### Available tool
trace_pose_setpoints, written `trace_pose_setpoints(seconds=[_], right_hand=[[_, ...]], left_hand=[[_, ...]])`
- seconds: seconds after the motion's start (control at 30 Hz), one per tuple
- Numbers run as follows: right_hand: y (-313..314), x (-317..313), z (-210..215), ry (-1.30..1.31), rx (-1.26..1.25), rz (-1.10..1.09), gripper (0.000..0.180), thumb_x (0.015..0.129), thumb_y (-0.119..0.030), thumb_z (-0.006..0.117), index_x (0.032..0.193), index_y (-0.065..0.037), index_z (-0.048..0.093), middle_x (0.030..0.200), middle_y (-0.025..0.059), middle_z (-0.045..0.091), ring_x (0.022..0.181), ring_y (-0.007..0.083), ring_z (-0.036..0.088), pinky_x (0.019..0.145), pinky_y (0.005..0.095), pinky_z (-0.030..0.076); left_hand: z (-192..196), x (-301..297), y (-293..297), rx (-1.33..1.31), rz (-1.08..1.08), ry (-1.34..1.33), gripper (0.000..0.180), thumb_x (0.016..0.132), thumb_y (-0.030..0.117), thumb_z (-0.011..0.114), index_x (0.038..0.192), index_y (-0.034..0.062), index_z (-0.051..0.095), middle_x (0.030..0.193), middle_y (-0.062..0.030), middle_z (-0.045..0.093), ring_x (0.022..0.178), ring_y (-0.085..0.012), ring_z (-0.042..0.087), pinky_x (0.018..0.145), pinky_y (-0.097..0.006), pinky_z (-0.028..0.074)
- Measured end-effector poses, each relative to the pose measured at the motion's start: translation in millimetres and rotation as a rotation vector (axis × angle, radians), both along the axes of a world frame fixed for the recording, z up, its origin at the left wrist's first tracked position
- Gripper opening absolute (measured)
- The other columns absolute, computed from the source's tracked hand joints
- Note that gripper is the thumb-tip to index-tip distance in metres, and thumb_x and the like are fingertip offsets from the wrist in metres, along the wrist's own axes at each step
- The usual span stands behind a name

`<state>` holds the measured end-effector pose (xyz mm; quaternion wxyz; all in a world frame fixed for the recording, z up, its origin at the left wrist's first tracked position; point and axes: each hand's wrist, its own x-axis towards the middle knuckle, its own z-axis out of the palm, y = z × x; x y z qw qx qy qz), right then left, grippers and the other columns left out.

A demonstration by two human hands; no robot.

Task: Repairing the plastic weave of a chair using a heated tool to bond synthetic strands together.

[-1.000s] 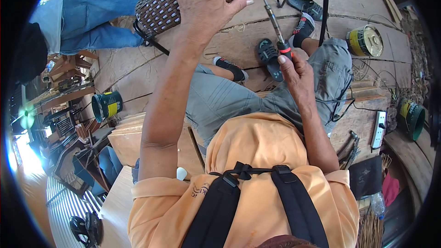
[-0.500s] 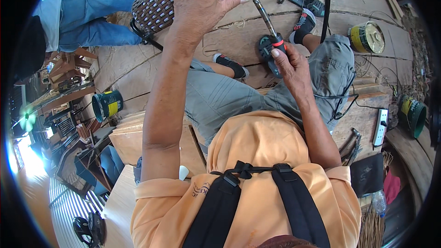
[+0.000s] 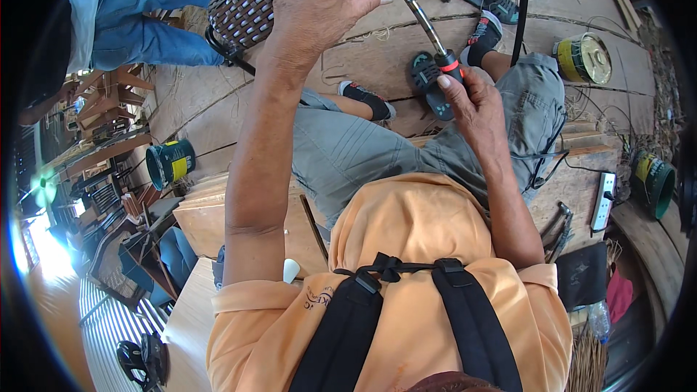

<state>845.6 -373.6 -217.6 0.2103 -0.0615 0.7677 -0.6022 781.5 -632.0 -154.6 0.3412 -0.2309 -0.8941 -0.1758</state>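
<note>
A woven chair part (image 3: 250, 11) in brown and grey plastic strips, on a dark metal frame, spans the top of the view. My left hand (image 3: 314, 11) lies on its weave, thumb stretched out to the right; the fingertips run past the upper edge. My right hand (image 3: 475, 101) is closed round the black and red handle of a soldering iron (image 3: 427, 23). Its metal barrel slants up and to the left. The pointed tip is close under the lower edge of the weave, but whether it touches cannot be made out.
Sandals (image 3: 433, 87) lie on the wooden floor by my feet. A lidded tin (image 3: 583, 58) stands at right, a green bucket (image 3: 171, 164) at left. A power strip (image 3: 602, 202) with a plugged-in cord is at lower right. Another person's jeans (image 3: 145, 14) show at upper left.
My right hand has shifted slightly to the right, and the soldering iron leans a little more. The tip stays near the weave's edge. My left hand keeps its place.
</note>
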Motion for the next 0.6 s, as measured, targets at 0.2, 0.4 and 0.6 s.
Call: trace_pose_setpoints(seconds=[0.2,0.4,0.6], right_hand=[[11.0,-6.7,17.4,0.172,0.193,0.024,0.035,0.09,-0.033,0.062,0.103,0.0,0.062,0.068,0.0032,0.054,0.062,0.0104,0.045,0.057,0.0263,0.039],[16.4,-10.8,34.7,0.26,0.278,0.039,0.035,0.09,-0.033,0.061,0.104,0.0,0.061,0.067,0.0093,0.051,0.064,0.0158,0.045,0.06,0.0305,0.04],[22.5,-19.4,53.2,0.257,0.385,0.089,0.033,0.088,-0.03,0.063,0.09,0.002,0.06,0.067,0.0213,0.056,0.06,0.037,0.055,0.057,0.041,0.042]], left_hand=[[-1.1,0.1,5.2,0.145,-0.085,0.008,0.101,0.06,0.031,0.084,0.139,0.0001,0.03,0.137,-0.0194,0.039,0.127,-0.0362,0.035,0.104,-0.05,0.025],[-2.6,0.7,2.1,-0.004,0.03,0.042,0.1,0.059,0.029,0.084,0.139,0.0003,0.031,0.136,-0.0193,0.039,0.127,-0.0357,0.035,0.104,-0.05,0.026],[-1.2,2.0,6.8,0.061,0.006,0.034,0.1,0.058,0.027,0.085,0.138,0.0,0.032,0.136,-0.0194,0.04,0.127,-0.0352,0.036,0.103,-0.049,0.026]])
